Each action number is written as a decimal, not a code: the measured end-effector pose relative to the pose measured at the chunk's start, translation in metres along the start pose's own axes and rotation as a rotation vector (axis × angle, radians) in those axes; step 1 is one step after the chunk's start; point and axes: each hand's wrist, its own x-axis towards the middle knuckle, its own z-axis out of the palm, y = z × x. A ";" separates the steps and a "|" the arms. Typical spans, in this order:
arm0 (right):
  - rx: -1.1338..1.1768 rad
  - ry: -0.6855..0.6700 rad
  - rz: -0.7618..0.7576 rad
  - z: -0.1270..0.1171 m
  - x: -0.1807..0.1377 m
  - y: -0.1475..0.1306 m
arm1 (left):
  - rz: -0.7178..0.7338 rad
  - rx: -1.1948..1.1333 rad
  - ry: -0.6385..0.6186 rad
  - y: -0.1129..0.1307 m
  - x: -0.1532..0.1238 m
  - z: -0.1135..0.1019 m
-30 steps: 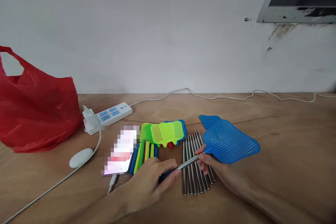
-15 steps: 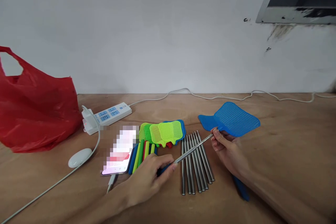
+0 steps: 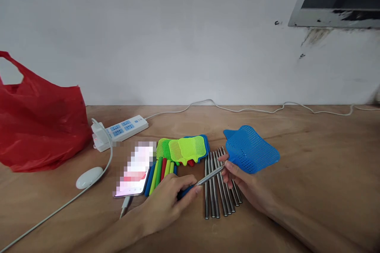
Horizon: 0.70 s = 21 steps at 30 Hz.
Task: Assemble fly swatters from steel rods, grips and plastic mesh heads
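Observation:
My left hand (image 3: 172, 201) is closed around the blue handle (image 3: 185, 191) of a fly swatter. Its silver telescopic rod (image 3: 210, 174) slants up and right from that grip. At the rod's far end, the fingers of my right hand (image 3: 242, 182) pinch it by the neck of the blue mesh swatter head (image 3: 252, 150). Part of another blue head (image 3: 229, 134) shows behind. Under the held rod lie several loose metal rods (image 3: 215, 201) side by side. Left of them are several coloured handle tubes (image 3: 159, 172), partly covered by my left hand, and overlapping green, yellow and blue swatter heads (image 3: 192, 148).
A lit phone (image 3: 135, 172) with a cable lies left of the tubes. Behind it is a white power strip (image 3: 127, 128) with a plugged-in charger. A white oval object (image 3: 89, 178) and a red plastic bag (image 3: 44, 122) are at left. A cord runs along the wall.
My right hand has moved left and down toward my left hand, bringing the blue swatter head along. The visible rod between my hands is shorter. My left hand has stayed in place.

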 end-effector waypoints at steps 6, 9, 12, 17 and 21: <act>0.129 0.107 0.001 -0.003 0.002 -0.004 | 0.010 0.005 0.027 -0.002 0.000 0.002; 0.059 0.116 -0.028 -0.004 0.003 0.003 | 0.010 0.026 0.033 -0.007 0.000 0.005; 0.000 0.085 -0.035 -0.003 0.002 0.009 | 0.006 0.038 0.018 -0.009 -0.001 0.006; -0.032 0.034 -0.018 -0.004 0.000 0.006 | -0.001 0.032 0.011 -0.008 -0.001 0.005; -0.068 -0.038 -0.036 -0.005 -0.001 0.006 | 0.003 -0.007 0.019 -0.005 0.001 0.006</act>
